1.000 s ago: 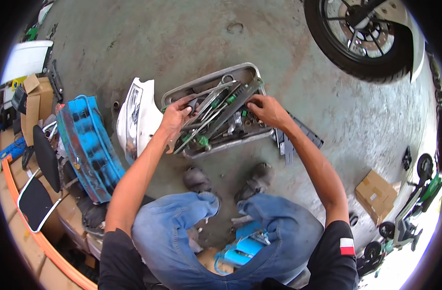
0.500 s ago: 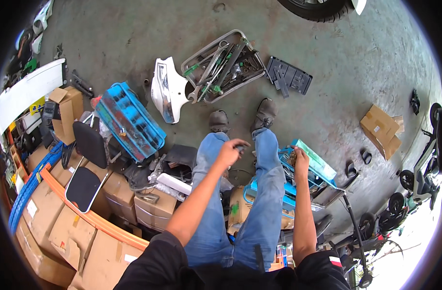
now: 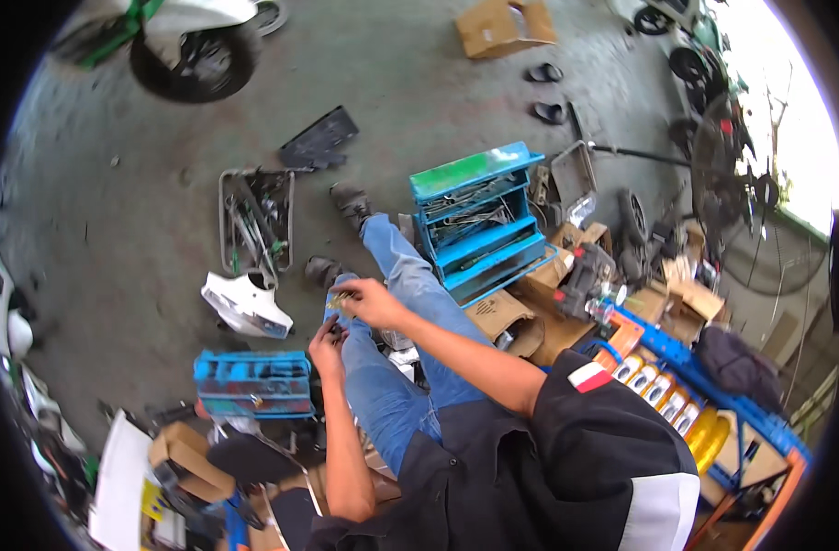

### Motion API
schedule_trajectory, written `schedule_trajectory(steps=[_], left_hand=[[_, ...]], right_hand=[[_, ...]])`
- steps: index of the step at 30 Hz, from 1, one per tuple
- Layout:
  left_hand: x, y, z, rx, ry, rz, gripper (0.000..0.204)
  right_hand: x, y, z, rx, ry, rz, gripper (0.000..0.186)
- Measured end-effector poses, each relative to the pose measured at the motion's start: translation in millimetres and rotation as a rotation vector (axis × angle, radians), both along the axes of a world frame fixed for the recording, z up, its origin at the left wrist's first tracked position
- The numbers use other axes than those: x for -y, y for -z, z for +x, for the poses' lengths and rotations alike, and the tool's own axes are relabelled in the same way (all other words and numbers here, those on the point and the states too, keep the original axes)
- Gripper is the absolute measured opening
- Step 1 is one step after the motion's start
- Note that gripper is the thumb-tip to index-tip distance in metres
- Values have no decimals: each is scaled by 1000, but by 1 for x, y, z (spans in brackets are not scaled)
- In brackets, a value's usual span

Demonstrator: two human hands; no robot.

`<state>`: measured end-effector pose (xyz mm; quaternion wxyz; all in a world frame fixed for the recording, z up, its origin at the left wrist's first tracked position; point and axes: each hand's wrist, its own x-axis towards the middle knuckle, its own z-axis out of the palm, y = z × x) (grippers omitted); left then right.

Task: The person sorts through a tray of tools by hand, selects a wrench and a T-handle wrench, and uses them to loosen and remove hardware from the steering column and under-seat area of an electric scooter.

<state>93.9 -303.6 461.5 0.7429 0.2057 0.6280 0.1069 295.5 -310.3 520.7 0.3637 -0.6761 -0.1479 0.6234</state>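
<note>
Over my jeans, my right hand (image 3: 363,303) pinches small brassy metal pieces, too small to name. Just below it, my left hand (image 3: 329,341) has its fingers curled on a small dark object that I cannot make out. Beyond my hands, a metal tray (image 3: 223,220) holds wrenches and other tools, with a white bodywork panel (image 3: 245,303) beside it. An open blue toolbox (image 3: 477,241) full of tools stands to the right of my legs, and a second blue toolbox (image 3: 252,390) lies left of my left hand.
A white scooter's front wheel (image 3: 195,69), a black plastic part (image 3: 314,138), a cardboard box (image 3: 502,32) and sandals (image 3: 548,113) are on the floor. A large fan (image 3: 759,248), clutter and a blue-and-orange rack (image 3: 741,409) crowd the right; boxes (image 3: 190,459) crowd the lower left.
My hands have left the tool tray and come together over my jeans with small objects. My legs straightened, and the view swung right, bringing the open toolbox into fuller sight.
</note>
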Motion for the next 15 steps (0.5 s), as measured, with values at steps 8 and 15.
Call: schedule_trajectory(steps=[8, 15], left_hand=[[-49, -25, 28, 64, 126, 63, 39], [-55, -6, 136, -29, 530, 174, 33]], right_hand=[[16, 1, -21, -64, 332, 62, 46], [54, 31, 27, -226, 793, 293, 64]])
